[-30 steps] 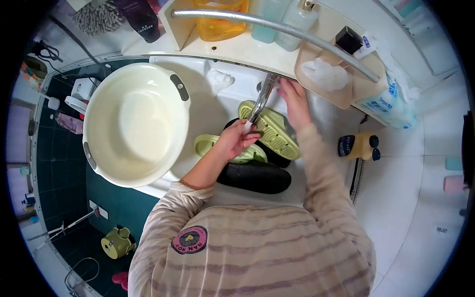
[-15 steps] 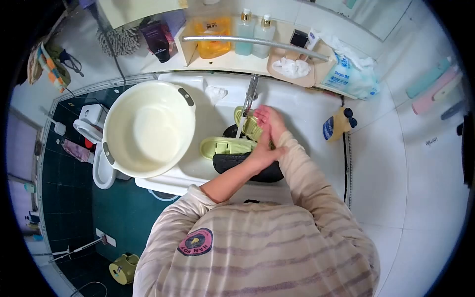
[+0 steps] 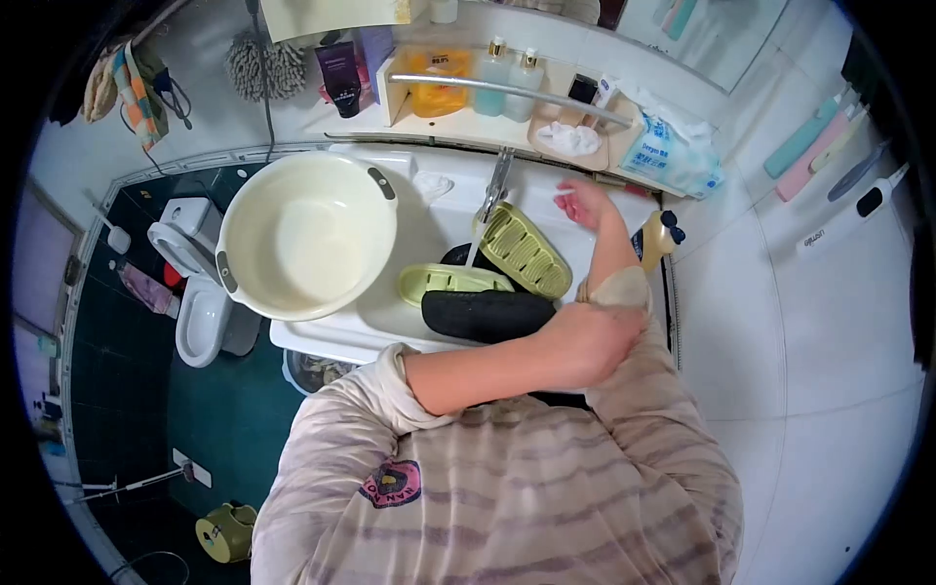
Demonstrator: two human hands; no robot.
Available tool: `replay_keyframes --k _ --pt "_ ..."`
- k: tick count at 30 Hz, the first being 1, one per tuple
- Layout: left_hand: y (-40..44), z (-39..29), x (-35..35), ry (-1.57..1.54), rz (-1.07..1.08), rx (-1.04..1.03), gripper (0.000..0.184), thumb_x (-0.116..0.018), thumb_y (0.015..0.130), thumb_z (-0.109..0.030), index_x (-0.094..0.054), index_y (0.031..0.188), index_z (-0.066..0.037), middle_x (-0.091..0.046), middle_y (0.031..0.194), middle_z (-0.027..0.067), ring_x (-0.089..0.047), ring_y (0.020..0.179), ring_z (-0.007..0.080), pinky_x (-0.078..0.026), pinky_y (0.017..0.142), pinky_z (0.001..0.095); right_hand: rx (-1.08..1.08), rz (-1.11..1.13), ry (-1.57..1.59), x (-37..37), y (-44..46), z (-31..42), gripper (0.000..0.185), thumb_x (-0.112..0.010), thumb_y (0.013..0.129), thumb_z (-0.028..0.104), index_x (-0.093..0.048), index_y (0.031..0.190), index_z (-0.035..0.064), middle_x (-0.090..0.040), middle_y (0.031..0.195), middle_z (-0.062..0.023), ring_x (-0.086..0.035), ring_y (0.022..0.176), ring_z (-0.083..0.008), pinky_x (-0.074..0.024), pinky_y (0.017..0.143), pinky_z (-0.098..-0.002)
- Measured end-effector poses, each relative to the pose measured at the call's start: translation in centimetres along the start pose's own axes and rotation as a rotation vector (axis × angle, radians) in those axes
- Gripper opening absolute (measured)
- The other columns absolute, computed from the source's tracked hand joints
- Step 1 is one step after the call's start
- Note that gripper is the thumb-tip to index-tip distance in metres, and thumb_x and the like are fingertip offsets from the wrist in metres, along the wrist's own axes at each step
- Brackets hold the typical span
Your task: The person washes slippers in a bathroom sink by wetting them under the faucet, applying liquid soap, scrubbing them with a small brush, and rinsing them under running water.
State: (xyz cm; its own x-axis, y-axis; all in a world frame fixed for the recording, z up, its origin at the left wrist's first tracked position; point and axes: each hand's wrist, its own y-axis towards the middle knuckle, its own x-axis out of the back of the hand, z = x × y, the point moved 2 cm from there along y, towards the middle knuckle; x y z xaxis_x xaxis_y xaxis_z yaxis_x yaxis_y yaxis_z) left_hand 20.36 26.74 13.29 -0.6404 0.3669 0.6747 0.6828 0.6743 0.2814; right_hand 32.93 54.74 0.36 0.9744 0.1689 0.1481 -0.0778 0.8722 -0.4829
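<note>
My left hand (image 3: 593, 343) reaches across my body and is closed on the bunched right sleeve (image 3: 624, 292), below the elbow. The bare forearm shows above that cuff. My right hand (image 3: 585, 203) hangs over the right side of the white sink (image 3: 624, 214), empty, its fingers loosely bent and apart. In the basin lie a green slipper (image 3: 525, 252) with ridged sole up, another green slipper (image 3: 453, 280) and a black slipper (image 3: 487, 316); a further dark one is partly hidden. Water runs from the faucet (image 3: 497, 180) onto them.
A large cream basin (image 3: 307, 234) rests on the sink's left side. Behind, a shelf (image 3: 409, 122) holds bottles, an orange pouch (image 3: 439, 86) and a tissue pack (image 3: 673, 156). A yellow bottle (image 3: 658, 241) stands at the right edge. A toilet (image 3: 202, 322) is at left.
My left hand moved from the right wrist down to the forearm, and the right sleeve is now pushed up. My right hand moved right, away from the slippers, uncovering the green one.
</note>
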Motion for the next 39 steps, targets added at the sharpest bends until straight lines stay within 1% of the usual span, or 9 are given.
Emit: replay_keyframes --k 5,14,18,20,22,24,28,33,39 --pt "-3.8 2.8 0.9 -0.350 -0.277 -0.141 0.035 -0.056 0.080 -0.003 -0.047 0.114 -0.002 -0.057 0.095 0.0128 -0.060 0.075 0.0265 -0.049 0.060 0.0377 -0.048 0.536 0.385 -3.1 -1.9 1.6 0.022 -0.053 0.092 0.026 -0.056 0.101 0.0066 -0.064 0.094 -0.0111 -0.061 0.075 -0.0131 -0.0463 0.054 -0.0175" --pt "-5.2 6.2 -0.8 -0.228 -0.476 -0.174 0.030 -0.059 0.075 -0.004 -0.052 0.104 -0.001 -0.052 0.085 0.0117 -0.053 0.065 0.0185 -0.044 0.058 0.0322 -0.119 0.526 0.346 -1.6 -0.6 -0.1 0.027 -0.051 0.093 0.028 -0.056 0.105 0.0040 -0.065 0.097 -0.0145 -0.063 0.078 -0.0148 -0.0505 0.062 -0.0224" --pt "-7.2 5.0 -5.7 -1.283 0.182 0.064 0.020 -0.056 0.080 -0.009 -0.055 0.098 0.000 -0.054 0.070 0.0017 -0.049 0.070 0.0062 -0.043 0.060 0.0284 -0.100 0.404 0.430 0.0 -0.8 -0.2 0.027 -0.052 0.093 0.026 -0.055 0.107 0.0036 -0.065 0.094 -0.0159 -0.064 0.077 -0.0233 -0.0534 0.064 -0.0284" --pt "-6.2 0.2 -1.3 -1.250 0.096 0.018 0.021 -0.060 0.077 -0.007 -0.054 0.096 -0.002 -0.056 0.073 0.0057 -0.055 0.069 0.0156 -0.045 0.063 0.0330 -0.158 0.303 0.165 0.3 -2.2 1.1 0.026 -0.053 0.091 0.026 -0.057 0.101 0.0020 -0.065 0.089 -0.0139 -0.065 0.081 -0.0232 -0.0544 0.065 -0.0315" --pt "-5.4 -2.7 2.8 -0.428 0.397 -0.302 0.023 -0.059 0.075 -0.007 -0.056 0.098 -0.001 -0.059 0.081 0.0142 -0.059 0.076 0.0280 -0.046 0.068 0.0371 -0.249 0.201 -0.079 -0.3 -2.2 -0.6 0.027 -0.055 0.090 0.027 -0.059 0.095 0.0005 -0.066 0.084 -0.0119 -0.065 0.084 -0.0231 -0.0555 0.066 -0.0345" --pt "-5.4 -2.5 1.5 -0.432 0.419 -0.318 0.026 -0.058 0.074 -0.006 -0.057 0.100 -0.001 -0.058 0.084 0.0170 -0.058 0.078 0.0319 -0.046 0.068 0.0390 0.400 -0.308 -1.527 -1.2 -0.7 -1.6 0.026 -0.059 0.084 0.027 -0.062 0.086 0.0007 -0.067 0.079 -0.0103 -0.066 0.082 -0.0219 -0.0536 0.073 -0.0379" --pt "-6.8 5.0 -0.4 -0.392 -0.024 -0.413 0.038 -0.063 0.070 -0.006 -0.058 0.107 -0.004 -0.061 0.106 0.0177 -0.058 0.097 0.0351 -0.047 0.084 0.0405 0.543 -0.241 -0.722 -3.1 -2.6 -7.5 0.024 -0.062 0.083 0.024 -0.064 0.092 0.0018 -0.067 0.086 -0.0152 -0.065 0.081 -0.0264 -0.0505 0.075 -0.0335" --pt "-16.9 22.7 -1.4 0.100 -0.469 0.867 0.068 -0.077 0.073 -0.029 -0.047 0.125 0.001 -0.058 0.104 0.0242 -0.055 0.102 0.0400 -0.045 0.089 0.0453 0.474 -0.165 -0.743 -5.5 -12.7 -11.5 0.034 -0.061 0.085 0.035 -0.063 0.104 0.0068 -0.065 0.099 -0.0187 -0.062 0.090 -0.0338 -0.0485 0.079 -0.0398" --pt "-15.3 24.3 0.1 -0.491 -0.527 0.847 0.058 -0.074 0.078 -0.014 -0.048 0.127 0.001 -0.062 0.103 0.0147 -0.062 0.088 0.0189 -0.050 0.080 0.0283 0.509 -0.149 -0.454 -6.1 -13.8 -14.6 0.040 -0.068 0.083 0.033 -0.061 0.107 0.0018 -0.066 0.095 -0.0178 -0.064 0.088 -0.0290 -0.0488 0.078 -0.0364"
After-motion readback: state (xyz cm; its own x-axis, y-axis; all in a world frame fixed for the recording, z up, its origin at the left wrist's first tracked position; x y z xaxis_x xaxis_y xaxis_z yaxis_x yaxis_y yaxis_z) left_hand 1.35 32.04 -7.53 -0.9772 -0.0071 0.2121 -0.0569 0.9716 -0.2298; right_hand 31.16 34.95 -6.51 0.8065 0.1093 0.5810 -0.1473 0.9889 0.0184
